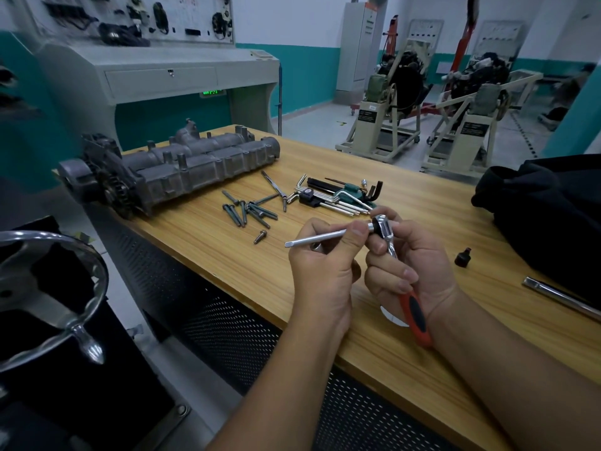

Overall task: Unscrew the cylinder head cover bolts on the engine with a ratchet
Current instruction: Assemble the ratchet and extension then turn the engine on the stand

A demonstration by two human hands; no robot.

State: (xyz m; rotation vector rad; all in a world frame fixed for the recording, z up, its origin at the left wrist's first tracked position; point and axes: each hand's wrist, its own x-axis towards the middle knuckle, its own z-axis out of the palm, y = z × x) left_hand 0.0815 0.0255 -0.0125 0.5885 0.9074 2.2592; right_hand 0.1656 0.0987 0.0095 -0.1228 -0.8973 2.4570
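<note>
Right hand [419, 268] clamped ratchet [387, 232] near its head; left hand [322, 265] pinched bit [320, 238] at drive. Slick, stiff steel: best held by rubber handle. Cover [182, 167] lay well beyond ratchet, bolts [248, 211] between.

A wooden workbench [374, 340] is lying under the hand, its perforated dark panel [227, 323] showing below. Far beyond, teal-and-white walls [305, 60] are enclosing a grey floor [315, 125], with a grey console [162, 76] standing up-left and stands [383, 125] up-right.
</note>
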